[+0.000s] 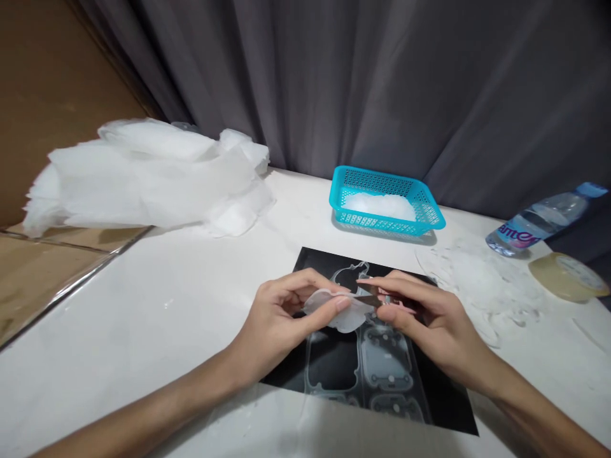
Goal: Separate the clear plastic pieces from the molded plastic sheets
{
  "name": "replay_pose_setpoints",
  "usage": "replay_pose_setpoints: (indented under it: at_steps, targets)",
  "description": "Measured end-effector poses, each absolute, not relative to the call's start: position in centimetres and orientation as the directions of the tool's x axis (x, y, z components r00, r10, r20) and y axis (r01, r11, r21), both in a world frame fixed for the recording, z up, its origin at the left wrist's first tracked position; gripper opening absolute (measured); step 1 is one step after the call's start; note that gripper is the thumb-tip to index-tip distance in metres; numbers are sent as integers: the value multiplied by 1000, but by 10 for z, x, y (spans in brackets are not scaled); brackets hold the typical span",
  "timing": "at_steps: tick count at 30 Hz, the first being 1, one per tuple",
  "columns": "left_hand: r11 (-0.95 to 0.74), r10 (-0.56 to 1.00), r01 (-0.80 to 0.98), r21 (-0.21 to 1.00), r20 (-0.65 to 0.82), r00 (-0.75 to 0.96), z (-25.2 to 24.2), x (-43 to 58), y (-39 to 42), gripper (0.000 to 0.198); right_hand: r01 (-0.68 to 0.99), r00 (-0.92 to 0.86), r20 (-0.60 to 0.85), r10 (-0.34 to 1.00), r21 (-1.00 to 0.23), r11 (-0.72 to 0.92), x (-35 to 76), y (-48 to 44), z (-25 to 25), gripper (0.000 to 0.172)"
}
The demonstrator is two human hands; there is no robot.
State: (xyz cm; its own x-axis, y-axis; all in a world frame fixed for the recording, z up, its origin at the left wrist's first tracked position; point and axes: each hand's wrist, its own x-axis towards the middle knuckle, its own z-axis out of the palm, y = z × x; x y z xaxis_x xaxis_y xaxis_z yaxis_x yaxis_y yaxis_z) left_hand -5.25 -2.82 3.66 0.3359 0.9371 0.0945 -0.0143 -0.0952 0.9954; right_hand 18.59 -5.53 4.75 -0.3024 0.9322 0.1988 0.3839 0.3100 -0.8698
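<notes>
Between the thumb and fingers of my left hand (pixel 296 312) is a thin translucent white cut-out piece (pixel 351 316) with a wavy edge. My right hand (pixel 424 308) grips small scissors (pixel 370 298) with pinkish handles, mostly covered by the fingers. Their blades point left and meet the right edge of the piece; whether they are parted there is hard to make out. Below both hands lies a black mat (pixel 443 388), and on it a clear sheet (pixel 387 359) with rounded outlines, one of them an open hole. Thin clear strips stick up behind the piece.
A blue basket (pixel 389 226) holding white pieces stands at the back. Clear scraps (pixel 482 280) lie to the right, near a tilted-looking water bottle (pixel 539 222) and a tape roll (pixel 568 277). At left, a heap of white sheets (pixel 143 184) sits by cardboard (pixel 52 267).
</notes>
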Motion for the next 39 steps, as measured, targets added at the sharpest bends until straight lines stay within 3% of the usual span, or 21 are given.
replay_pose_setpoints:
  at_steps: [7, 17, 39]
  targets:
    - [-210, 918, 20, 977, 190, 348, 36, -57, -30, 5, 401, -357, 353, 865, -778, 484, 190, -57, 49, 39]
    - [-289, 887, -60, 955, 291, 360, 36, -57, -35, 16, 433, -395, 425, 815, -696, 573, 191, -57, 52, 36]
    - [-300, 891, -50, 952, 299, 342, 34, -56, -35, 16, 397, -439, 388, 810, -725, 563, 189, -56, 49, 36]
